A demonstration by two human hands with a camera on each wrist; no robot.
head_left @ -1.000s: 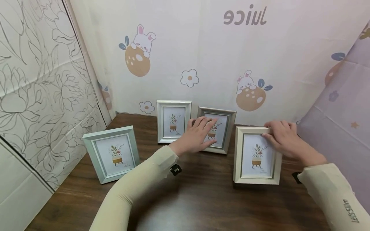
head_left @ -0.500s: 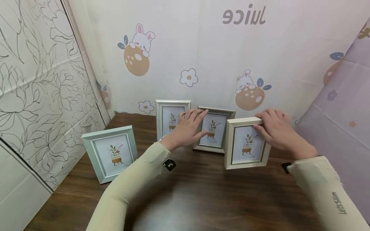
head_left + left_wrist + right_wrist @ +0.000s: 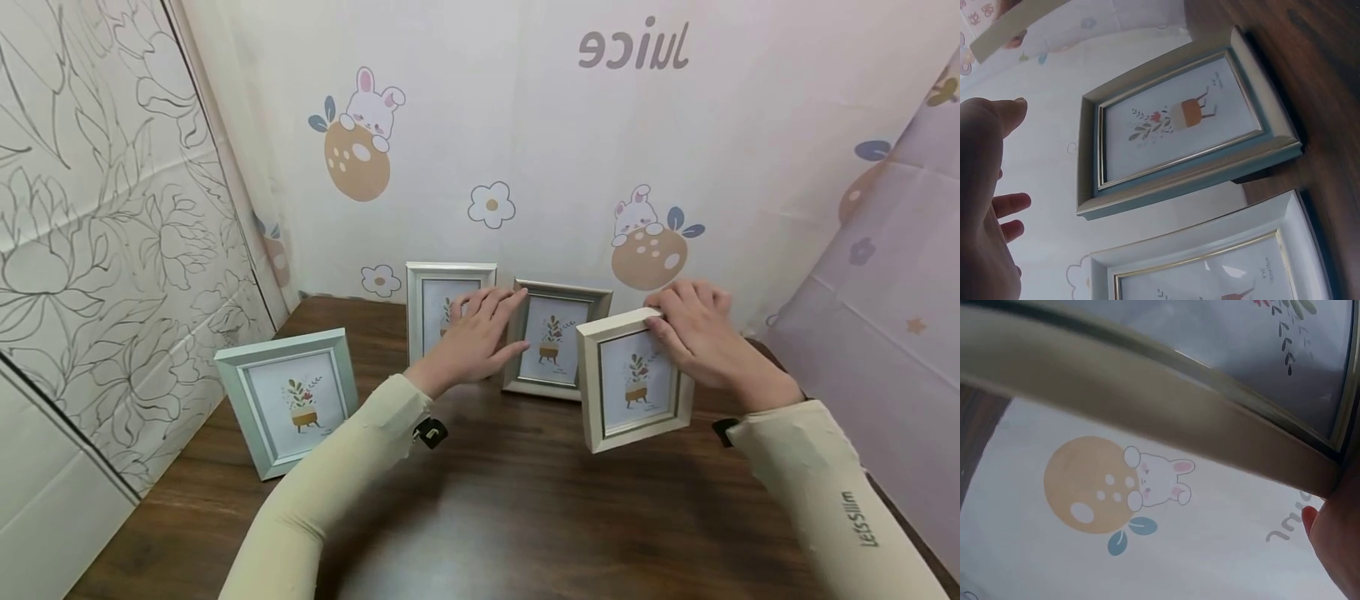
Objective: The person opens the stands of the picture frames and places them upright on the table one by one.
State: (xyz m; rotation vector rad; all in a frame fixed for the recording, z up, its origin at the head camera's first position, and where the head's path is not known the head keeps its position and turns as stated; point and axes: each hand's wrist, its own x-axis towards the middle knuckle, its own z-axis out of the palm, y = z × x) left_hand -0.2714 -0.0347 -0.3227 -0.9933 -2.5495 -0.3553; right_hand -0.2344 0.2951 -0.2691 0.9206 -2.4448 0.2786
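My right hand [image 3: 697, 342] grips a cream photo frame [image 3: 591, 392] by its upper right corner, thumb on the front. This frame is tilted, and whether its lower edge touches the table cannot be told. My left hand [image 3: 474, 337], fingers extended, hovers before a white photo frame [image 3: 414, 325] and covers part of its print. Just right of those fingers stands a champagne-coloured photo frame [image 3: 600, 305]. In the left wrist view, the fingers [image 3: 1011, 203] are apart from the champagne frame [image 3: 1179, 175] and the white one [image 3: 1197, 231].
A pale green photo frame [image 3: 247, 417] stands at the left of the dark wooden table [image 3: 495, 517], angled inward. Behind the table hangs a pale curtain [image 3: 540, 125] with rabbit prints. A floral panel [image 3: 112, 208] borders the left side.
My right hand has brought the cream frame left and turned it at an angle, nearer the champagne frame. My left hand has shifted left, off the front of the champagne frame.
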